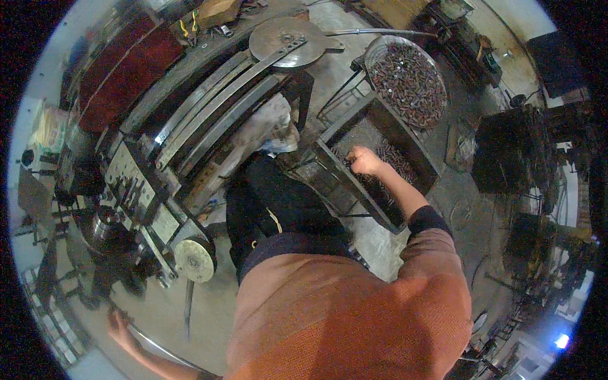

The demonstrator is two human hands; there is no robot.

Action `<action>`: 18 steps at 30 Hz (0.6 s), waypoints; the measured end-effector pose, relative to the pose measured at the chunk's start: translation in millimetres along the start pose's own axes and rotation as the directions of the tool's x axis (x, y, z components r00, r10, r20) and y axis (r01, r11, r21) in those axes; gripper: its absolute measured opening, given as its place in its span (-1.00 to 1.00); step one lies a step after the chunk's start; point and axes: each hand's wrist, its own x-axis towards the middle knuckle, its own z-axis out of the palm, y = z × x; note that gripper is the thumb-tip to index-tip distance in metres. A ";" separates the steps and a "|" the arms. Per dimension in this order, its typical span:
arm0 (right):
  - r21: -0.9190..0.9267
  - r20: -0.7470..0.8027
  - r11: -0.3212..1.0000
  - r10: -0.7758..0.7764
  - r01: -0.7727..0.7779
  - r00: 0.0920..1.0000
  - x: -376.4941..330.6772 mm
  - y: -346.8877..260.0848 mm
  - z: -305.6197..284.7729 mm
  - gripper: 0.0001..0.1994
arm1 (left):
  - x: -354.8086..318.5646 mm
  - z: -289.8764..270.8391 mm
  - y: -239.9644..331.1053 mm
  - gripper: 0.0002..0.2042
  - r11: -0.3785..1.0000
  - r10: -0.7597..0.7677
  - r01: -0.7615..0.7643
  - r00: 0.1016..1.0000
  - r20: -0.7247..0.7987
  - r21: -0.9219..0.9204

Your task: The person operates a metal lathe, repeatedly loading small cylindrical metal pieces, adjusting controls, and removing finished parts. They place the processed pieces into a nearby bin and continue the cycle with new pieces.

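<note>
My right hand (366, 161) reaches into a dark rectangular metal bin (415, 149) in front of me, to the right. Its fingers are curled together close to the bin's near left wall, and whatever they hold is hidden. Small metal pieces (396, 166), short and rod-like, lie heaped around and beyond it. Far out at the lower left, my left hand (120, 328) is stretched away from my body. A thin shiny rod (161, 348) runs beside that hand and forearm. The left fingers are dim and blurred, so I cannot tell whether they grip anything.
A round basket (443, 79) full of brownish metal pieces stands beyond the bin. On my left is a machine with long metal bars (209, 114), a large round disc (285, 41) and a pale round wheel (195, 259). A crumpled cloth (269, 123) lies beside the bars.
</note>
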 end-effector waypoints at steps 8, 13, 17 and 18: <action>-0.115 -0.017 0.976 0.182 -0.183 0.983 17.8 -12.9 -8.8 -0.75 | -1.6 5.9 -15.2 -0.68 1.000 -0.008 0.008 0.998 0.067 -0.006; -0.033 -0.126 0.985 0.164 -0.170 0.978 6.8 -9.2 -6.8 -0.79 | -10.3 4.5 -21.6 -0.67 0.999 -0.036 0.037 0.995 0.089 -0.013; -0.186 -0.040 0.982 0.034 -0.041 0.999 2.5 -1.6 -4.3 -0.68 | -12.4 5.7 -23.6 -0.65 0.998 -0.009 0.015 0.994 0.108 -0.053; -0.258 0.043 0.965 -0.046 0.055 0.998 2.1 -0.8 -4.3 -0.63 | -11.2 7.0 -24.8 -0.66 0.998 -0.016 0.022 0.994 0.108 -0.051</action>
